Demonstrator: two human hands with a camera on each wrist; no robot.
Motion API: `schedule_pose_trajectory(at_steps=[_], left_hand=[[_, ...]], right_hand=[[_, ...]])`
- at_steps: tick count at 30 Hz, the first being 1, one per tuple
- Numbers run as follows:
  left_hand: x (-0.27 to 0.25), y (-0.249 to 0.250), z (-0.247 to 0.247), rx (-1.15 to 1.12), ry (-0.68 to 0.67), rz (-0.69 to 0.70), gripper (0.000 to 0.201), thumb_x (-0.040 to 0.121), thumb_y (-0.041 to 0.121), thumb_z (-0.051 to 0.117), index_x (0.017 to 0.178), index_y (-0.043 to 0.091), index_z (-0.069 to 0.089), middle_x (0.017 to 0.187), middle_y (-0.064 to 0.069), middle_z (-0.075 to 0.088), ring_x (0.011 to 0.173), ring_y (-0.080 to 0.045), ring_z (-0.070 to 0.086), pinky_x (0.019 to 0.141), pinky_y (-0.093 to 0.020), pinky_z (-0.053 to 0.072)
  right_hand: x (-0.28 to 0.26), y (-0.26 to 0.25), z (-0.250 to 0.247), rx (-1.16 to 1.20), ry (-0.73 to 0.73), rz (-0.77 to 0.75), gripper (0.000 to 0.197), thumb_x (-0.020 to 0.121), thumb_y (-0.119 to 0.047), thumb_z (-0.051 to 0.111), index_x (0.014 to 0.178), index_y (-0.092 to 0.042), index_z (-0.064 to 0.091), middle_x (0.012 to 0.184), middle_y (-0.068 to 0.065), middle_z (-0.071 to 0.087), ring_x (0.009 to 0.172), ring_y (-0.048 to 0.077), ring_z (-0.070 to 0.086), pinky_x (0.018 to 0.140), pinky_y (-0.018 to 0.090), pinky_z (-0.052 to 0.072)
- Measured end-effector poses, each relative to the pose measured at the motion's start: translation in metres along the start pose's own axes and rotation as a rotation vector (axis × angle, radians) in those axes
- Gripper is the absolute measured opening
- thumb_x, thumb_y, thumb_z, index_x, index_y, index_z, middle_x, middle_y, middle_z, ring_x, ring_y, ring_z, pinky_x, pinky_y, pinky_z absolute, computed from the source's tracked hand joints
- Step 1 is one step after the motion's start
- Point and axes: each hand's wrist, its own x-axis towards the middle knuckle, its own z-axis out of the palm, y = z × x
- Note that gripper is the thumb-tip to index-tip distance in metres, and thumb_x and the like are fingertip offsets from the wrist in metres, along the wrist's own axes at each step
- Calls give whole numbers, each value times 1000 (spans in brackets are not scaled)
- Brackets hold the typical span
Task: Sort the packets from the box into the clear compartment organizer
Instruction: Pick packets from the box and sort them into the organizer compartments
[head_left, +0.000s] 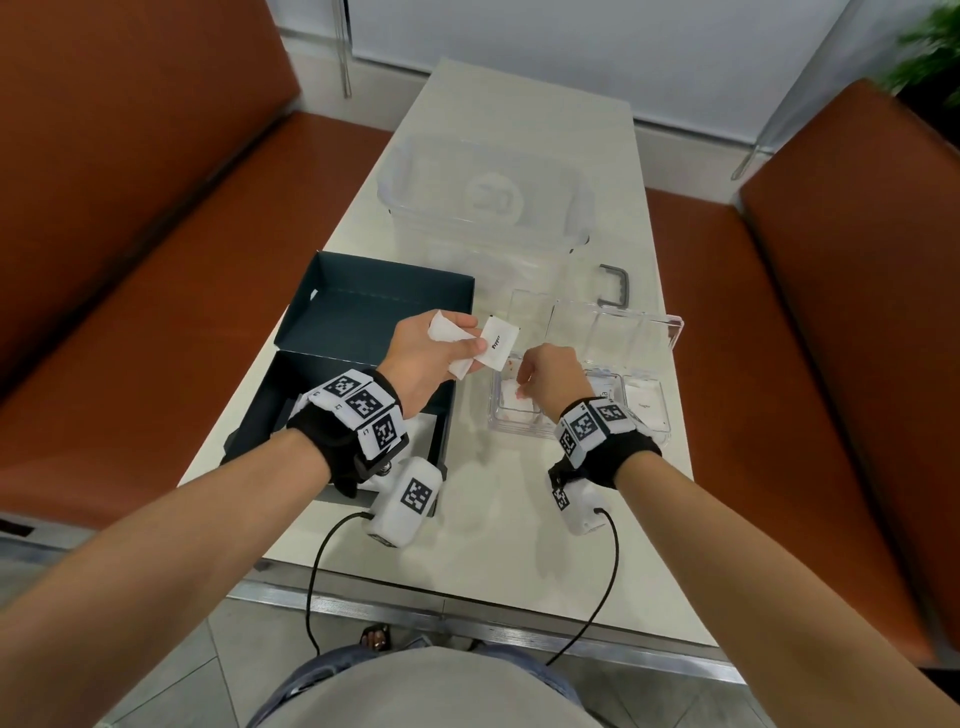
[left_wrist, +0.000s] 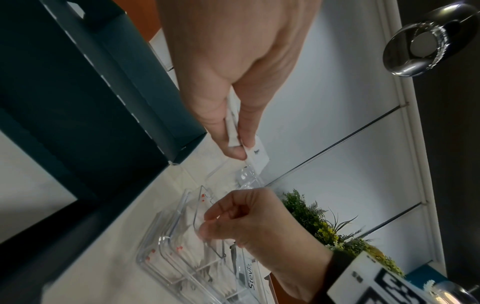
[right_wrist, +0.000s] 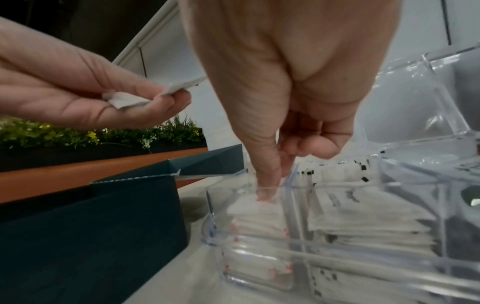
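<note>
The left hand (head_left: 426, 353) pinches several white packets (head_left: 475, 345) between thumb and fingers, above the gap between the dark box (head_left: 343, 395) and the clear organizer (head_left: 582, 395). The right hand (head_left: 550, 376), fingers curled, presses a fingertip (right_wrist: 265, 193) onto packets in the organizer's left compartment beneath it. Whether it grips 1 is hidden. The desk (head_left: 493, 519) lies bare toward the wrists.

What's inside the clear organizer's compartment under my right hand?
White packets with red marks stacked in the clear organizer; the right hand fingers cover the top one's print.
</note>
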Motion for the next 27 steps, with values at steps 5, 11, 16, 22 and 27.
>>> schedule_pose_trajectory(at_steps=[5,11,16,22,27], left_hand=[[-1,0,-1,-11,1,0,35,82,-11,68,114,-2,61,110,-17,65,96,-25,65,60,-22,56],[-2,0,3,-19,-19,-11,36,81,-12,68,115,-3,60,105,-13,66,92,-20,66,59,-23,58],[1,-1,9,10,-17,-14,35,80,-11,70,113,-2,61,102,-11,67,94,-21,67,69,-31,61],[1,-4,32,48,-53,10,30,79,-8,73,104,4,63,92,-8,69,83,-18,69,74,-34,61],[0,-4,45,36,-73,-27,13,87,0,69,98,4,63,90,-11,67,77,-21,71,75,-35,60]], right_hand=[[-4,-2,4,-145,0,-31,19,87,1,55,98,-2,70,106,17,64,93,35,64,84,41,54],[-4,0,-6,-60,-7,-16,18,89,-5,57,100,-1,70,105,17,66,91,30,64,84,35,53],[-19,2,-49,423,274,-18,21,92,-23,59,94,-9,74,82,5,71,70,13,60,70,20,46],[-36,8,-72,673,142,-79,8,86,-16,68,93,-15,72,76,0,70,58,2,62,55,11,47],[-29,42,-75,728,238,37,14,88,-6,62,88,-17,71,76,2,68,63,9,60,60,22,49]])
